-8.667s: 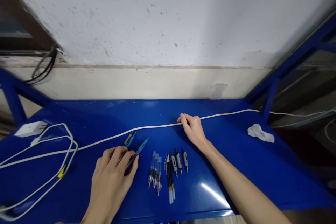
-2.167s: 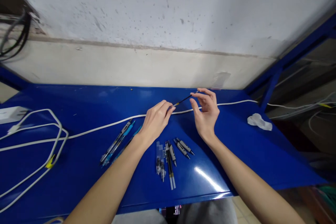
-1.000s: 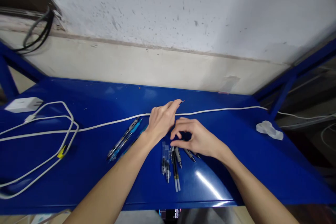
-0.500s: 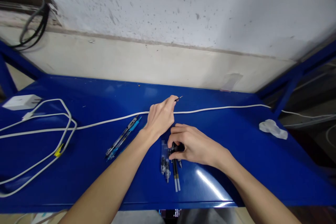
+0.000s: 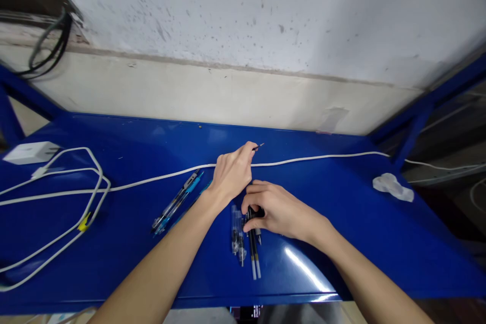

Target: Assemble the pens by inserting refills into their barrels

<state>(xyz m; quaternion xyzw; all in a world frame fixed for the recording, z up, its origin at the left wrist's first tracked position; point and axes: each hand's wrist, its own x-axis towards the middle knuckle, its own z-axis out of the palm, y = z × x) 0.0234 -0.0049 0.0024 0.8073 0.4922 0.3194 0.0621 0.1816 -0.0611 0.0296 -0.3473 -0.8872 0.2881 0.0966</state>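
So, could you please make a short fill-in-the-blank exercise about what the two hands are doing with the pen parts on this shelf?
1. The left hand holds a thin pen refill whose tip points toward the ____.
2. The right hand rests on the pen parts lying on the ____ shelf.
3. A ____ cable runs across the shelf behind both hands.

Missing words: wall; blue; white

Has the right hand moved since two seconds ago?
Yes. The right hand dropped from above the white cable to the pen parts nearer the bench edge.
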